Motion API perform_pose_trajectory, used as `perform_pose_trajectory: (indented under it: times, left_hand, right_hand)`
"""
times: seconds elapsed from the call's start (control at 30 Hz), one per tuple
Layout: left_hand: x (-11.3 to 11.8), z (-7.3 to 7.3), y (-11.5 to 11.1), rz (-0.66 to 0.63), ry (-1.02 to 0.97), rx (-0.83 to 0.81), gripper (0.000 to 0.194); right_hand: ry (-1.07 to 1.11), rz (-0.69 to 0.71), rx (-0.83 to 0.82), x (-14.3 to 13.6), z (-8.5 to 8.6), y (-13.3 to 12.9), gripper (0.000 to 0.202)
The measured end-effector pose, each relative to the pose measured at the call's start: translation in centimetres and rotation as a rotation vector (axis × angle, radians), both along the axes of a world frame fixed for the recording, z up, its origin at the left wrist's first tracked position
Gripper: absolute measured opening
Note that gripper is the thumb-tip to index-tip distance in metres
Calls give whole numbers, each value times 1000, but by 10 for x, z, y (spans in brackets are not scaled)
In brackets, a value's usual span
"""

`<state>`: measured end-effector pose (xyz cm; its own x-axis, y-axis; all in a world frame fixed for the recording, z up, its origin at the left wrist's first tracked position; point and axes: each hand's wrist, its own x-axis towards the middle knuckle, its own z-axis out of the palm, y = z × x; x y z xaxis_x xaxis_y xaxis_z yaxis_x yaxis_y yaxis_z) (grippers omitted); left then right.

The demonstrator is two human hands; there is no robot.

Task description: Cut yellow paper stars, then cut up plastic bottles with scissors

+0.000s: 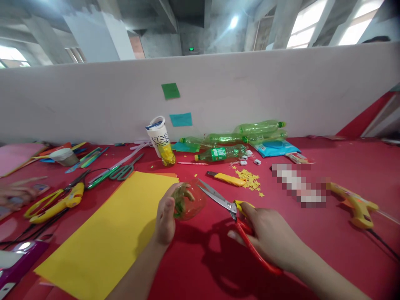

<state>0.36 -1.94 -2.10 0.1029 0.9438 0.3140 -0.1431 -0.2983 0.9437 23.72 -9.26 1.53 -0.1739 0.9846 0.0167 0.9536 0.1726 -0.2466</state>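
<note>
My left hand (166, 214) is wrapped round a clear, green-tinted piece of plastic bottle (190, 201), holding it above the red table. In my right hand (269, 233) are scissors (220, 200) with red and yellow handles. Their blades are slightly parted and point left, the tips close to the plastic's right edge. Whether the tips touch it I cannot tell. Yellow paper (109, 237) lies under and left of my left hand. A yellow cutter (226, 178) rests behind the scissors, beside a pile of yellow stars (251, 180).
Green bottles (231, 138) lie along the white partition (218, 96), near a patterned cup (159, 139). A yellow glue gun (356, 204) is on the right. Grey scissors (125, 170) and another yellow glue gun (59, 203) lie left. Another person's hand (18, 193) is at far left.
</note>
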Motion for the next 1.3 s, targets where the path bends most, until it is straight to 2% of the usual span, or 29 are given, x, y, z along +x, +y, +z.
perform_pose_trajectory:
  times: [0.23, 0.5, 0.87, 1.07, 1.3]
  left_hand:
    - [3, 3, -3, 10, -50, -19, 49]
    - [9, 0, -3, 58, -97, -131, 42]
    - [9, 5, 2, 73, -149, -244, 46]
    - [9, 9, 1, 9, -134, -350, 52]
    - [8, 21, 0, -70, -215, -449, 53]
  right_hand:
    - [6, 8, -2, -3, -6, 0, 28]
    - [-50, -7, -35, -5, -6, 0, 30]
    - [-90, -8, -36, -4, -10, 2, 33]
    - [-97, -31, -47, -3, -12, 2, 32]
    - [-149, -4, -25, 0, -9, 4, 33]
